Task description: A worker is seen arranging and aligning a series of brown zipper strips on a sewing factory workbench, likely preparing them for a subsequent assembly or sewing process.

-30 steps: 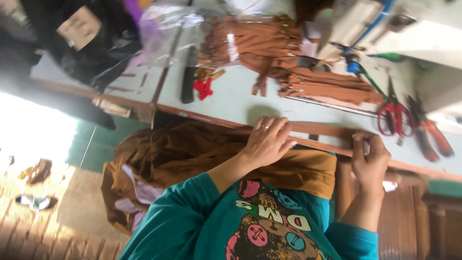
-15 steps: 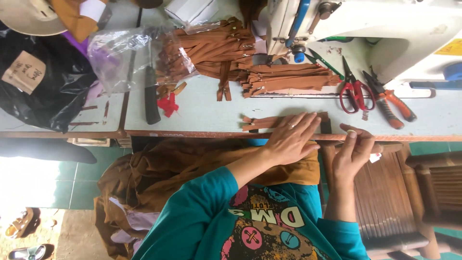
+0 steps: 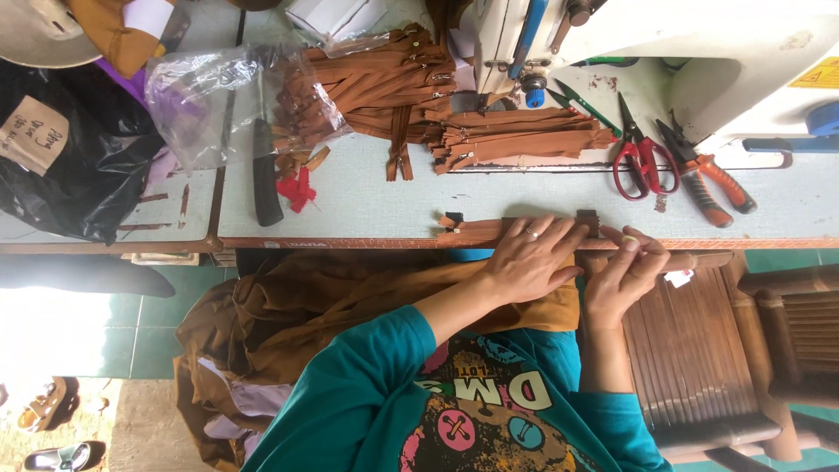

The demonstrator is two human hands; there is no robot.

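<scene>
Head view shows your left hand [image 3: 531,259] lying flat, palm down, on a brown zipper [image 3: 476,229] at the near edge of the tabletop [image 3: 367,201]. Its fingers [image 3: 559,236] are spread and pressed on the strip, not curled round it. The zipper's long axis runs along the table edge, left to right in the picture, and reaches from a free end left of your knuckles to a dark end piece [image 3: 588,219] just past your fingertips.

Your right hand [image 3: 622,273] sits just beside the left, at that same end of the strip. Its thumb and forefinger are pinched together close to the dark end; they seem to nip the zipper tape or its slider, though what lies between them is too small to tell for sure. So the strip lies under the left hand and points straight toward the right one, which is the nearer hand to the end piece.

Farther back on the tabletop lie a heap of zippers [image 3: 516,140] of the same brown, red scissors [image 3: 642,162], orange pliers [image 3: 708,179] and the sewing machine [image 3: 664,35]. Brown cloth [image 3: 341,297] is bunched in your lap below the edge.
</scene>
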